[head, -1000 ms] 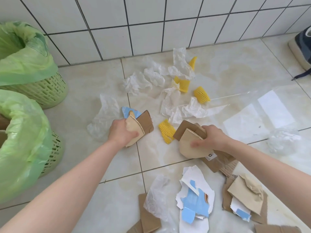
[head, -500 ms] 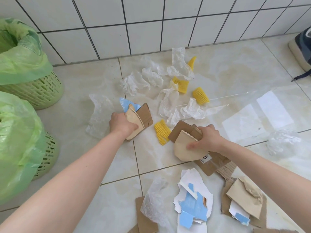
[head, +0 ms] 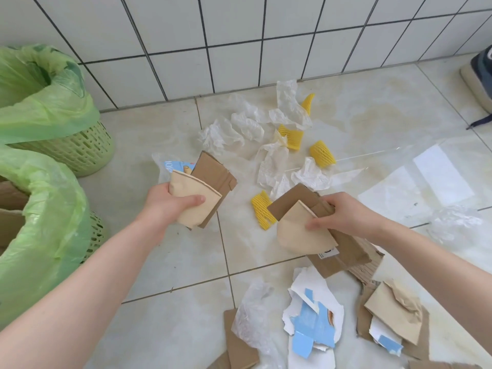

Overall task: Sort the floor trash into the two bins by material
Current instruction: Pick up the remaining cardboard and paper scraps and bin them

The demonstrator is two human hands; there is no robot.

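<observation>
My left hand (head: 170,206) grips a stack of beige paper and brown cardboard pieces (head: 210,179), lifted above the floor tiles. My right hand (head: 343,217) is shut on another stack of beige paper and cardboard (head: 300,230). Two green-lined bins stand at the left: the far bin (head: 66,150) and the near bin (head: 48,235), which holds cardboard. Crumpled clear plastic (head: 239,129) and yellow foam nets (head: 320,153) lie near the wall. Torn white and blue paper (head: 314,315) and more cardboard (head: 394,315) lie at the bottom.
A white tiled wall runs along the back. A shoe (head: 479,75) sits at the far right edge. A large clear plastic sheet (head: 426,177) covers the floor on the right, with crumpled clear film (head: 455,222) beside it.
My left hand has lifted its paper and cardboard stack off the floor and turned it toward the bins. My right hand has raised its stack slightly. The view has shifted a little.
</observation>
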